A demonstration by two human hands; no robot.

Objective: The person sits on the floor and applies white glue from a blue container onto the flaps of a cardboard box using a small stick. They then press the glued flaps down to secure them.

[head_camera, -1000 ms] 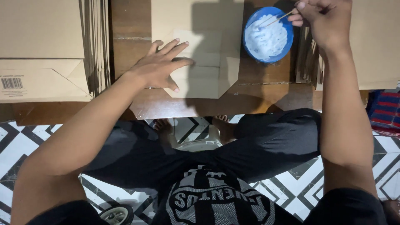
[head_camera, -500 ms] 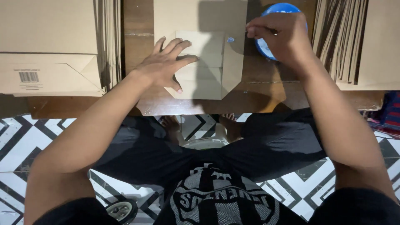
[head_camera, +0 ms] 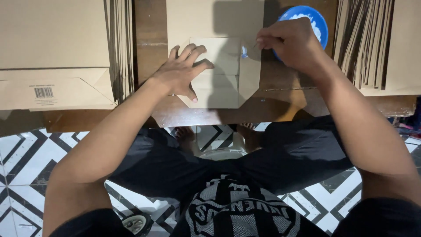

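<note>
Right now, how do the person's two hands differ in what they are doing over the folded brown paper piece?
The left hand lies flat and spread, its fingers pressing on the folded paper piece; the right hand is curled, pinching a thin stick. The left hand sits at the paper's left side, while the right hand hovers at its upper right, partly hiding the blue bowl. Both are bare and over the wooden table.

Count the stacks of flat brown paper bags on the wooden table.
2: one stack of flat brown paper bags lies at the left, one at the right beside the blue bowl. More may lie beyond the frame.
</note>
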